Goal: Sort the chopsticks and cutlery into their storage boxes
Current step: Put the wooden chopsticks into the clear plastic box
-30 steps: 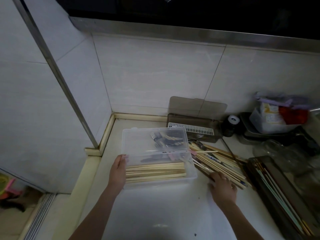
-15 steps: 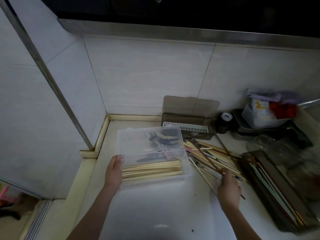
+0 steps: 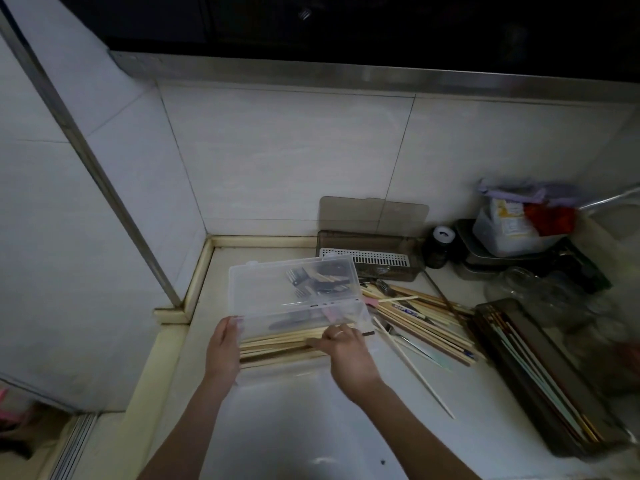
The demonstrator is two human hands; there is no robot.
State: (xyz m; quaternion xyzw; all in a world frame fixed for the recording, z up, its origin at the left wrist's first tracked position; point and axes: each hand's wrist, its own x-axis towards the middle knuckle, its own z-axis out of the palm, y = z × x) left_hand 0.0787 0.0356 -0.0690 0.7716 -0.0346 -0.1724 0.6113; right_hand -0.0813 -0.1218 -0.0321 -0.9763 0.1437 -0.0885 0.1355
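Observation:
A clear plastic box [image 3: 263,282] stands open on the white counter, its lid raised at the back. Pale wooden chopsticks [image 3: 277,344] lie along its front half, with forks [image 3: 299,277] and dark cutlery behind them. My left hand [image 3: 223,344] holds the box's left end. My right hand [image 3: 346,351] is over the box's front right and grips dark brown chopsticks [image 3: 277,355] that lie lengthwise on the pale ones. A loose heap of chopsticks and cutlery [image 3: 422,320] lies to the right of the box. One pale chopstick [image 3: 415,370] lies alone, slanting toward the front.
A brown tinted box [image 3: 370,261] with a white slotted insert and raised lid stands at the back wall. A dark long tray [image 3: 547,382] with chopsticks lies at the right. Containers, a small dark jar [image 3: 438,247] and glassware crowd the back right corner.
My right hand left the loose heap with dark chopsticks and moved left onto the clear box. The left hand has stayed on the box's left end.

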